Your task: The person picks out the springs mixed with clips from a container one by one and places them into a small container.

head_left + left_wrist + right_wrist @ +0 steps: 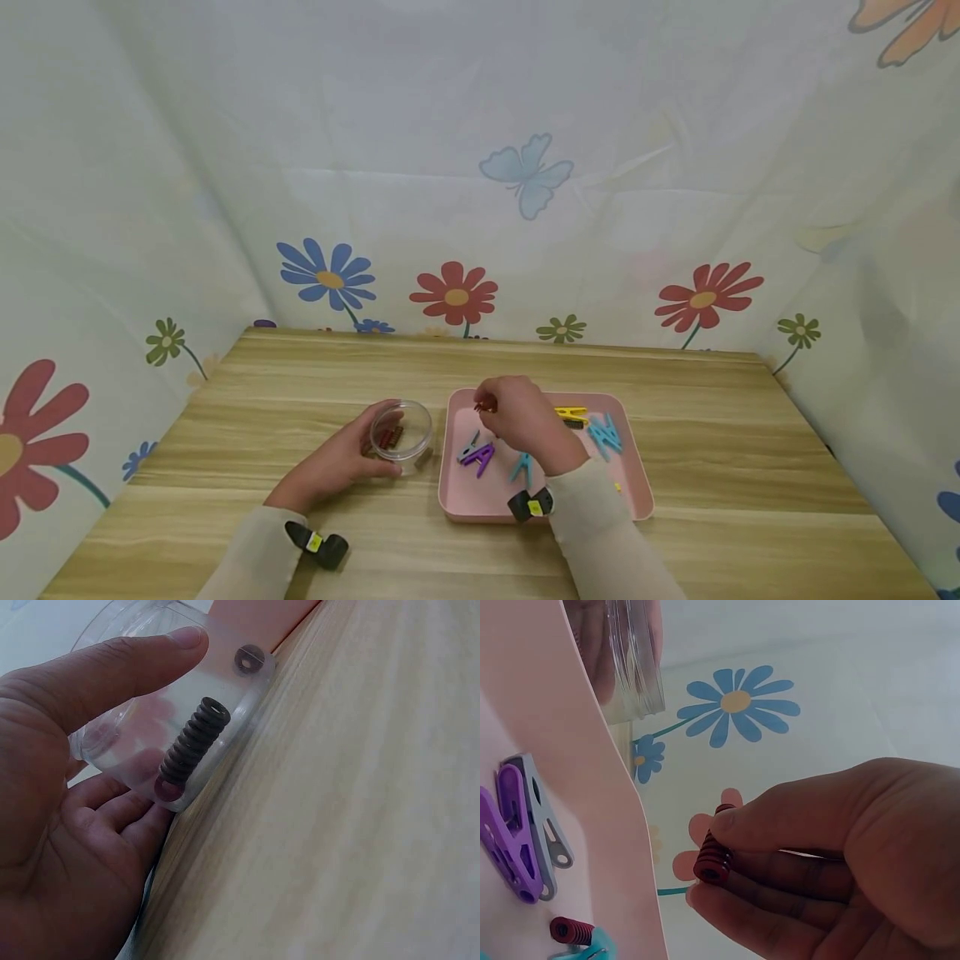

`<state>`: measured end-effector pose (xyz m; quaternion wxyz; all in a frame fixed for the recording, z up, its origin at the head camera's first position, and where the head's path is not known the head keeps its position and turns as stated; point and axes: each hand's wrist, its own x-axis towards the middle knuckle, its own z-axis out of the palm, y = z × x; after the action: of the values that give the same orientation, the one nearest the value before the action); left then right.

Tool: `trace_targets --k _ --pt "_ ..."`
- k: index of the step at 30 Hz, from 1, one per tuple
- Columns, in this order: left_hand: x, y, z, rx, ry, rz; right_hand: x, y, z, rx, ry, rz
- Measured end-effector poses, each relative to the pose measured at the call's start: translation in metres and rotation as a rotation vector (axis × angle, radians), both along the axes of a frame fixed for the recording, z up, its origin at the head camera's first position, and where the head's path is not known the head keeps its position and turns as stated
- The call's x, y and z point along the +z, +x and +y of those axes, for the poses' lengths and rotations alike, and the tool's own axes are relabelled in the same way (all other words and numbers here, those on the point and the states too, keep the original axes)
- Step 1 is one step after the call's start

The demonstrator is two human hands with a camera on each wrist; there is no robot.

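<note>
My left hand (341, 462) grips a clear round jar (402, 432) from its left side, thumb in front. Through the jar's wall in the left wrist view, a dark coil spring (195, 740) leans inside; reddish springs (386, 438) are in it too. Over the pink tray's upper left part, my right hand (525, 417) pinches a dark red spring (715, 847) between thumb and fingers. In the right wrist view, a purple clothespin (511, 832) and a grey clothespin (541, 825) lie beside each other in the tray, near another red spring (571, 930).
The pink tray (491, 510) stands just right of the jar. Inside it are blue clothespins (604, 435), a yellow clothespin (572, 412) and a dark spring (573, 424) on the right side. A flowered cloth (390, 208) rises behind the wooden table (720, 467).
</note>
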<state>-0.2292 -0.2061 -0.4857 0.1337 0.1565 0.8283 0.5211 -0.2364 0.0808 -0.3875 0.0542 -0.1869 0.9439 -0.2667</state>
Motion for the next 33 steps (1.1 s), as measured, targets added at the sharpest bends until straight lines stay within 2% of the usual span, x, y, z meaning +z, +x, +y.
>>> trace_targets --k 6,21,33 --pt "0.000 0.000 0.001 0.005 -0.006 0.000 0.000 0.002 -0.003 0.016 0.018 0.062" --pt "0.001 0.001 0.001 0.014 -0.004 -0.008 -0.002 0.009 -0.015 0.040 0.016 0.103" --pt "-0.002 -0.001 0.001 -0.026 0.007 0.022 -0.003 0.011 -0.023 0.071 0.011 0.120"
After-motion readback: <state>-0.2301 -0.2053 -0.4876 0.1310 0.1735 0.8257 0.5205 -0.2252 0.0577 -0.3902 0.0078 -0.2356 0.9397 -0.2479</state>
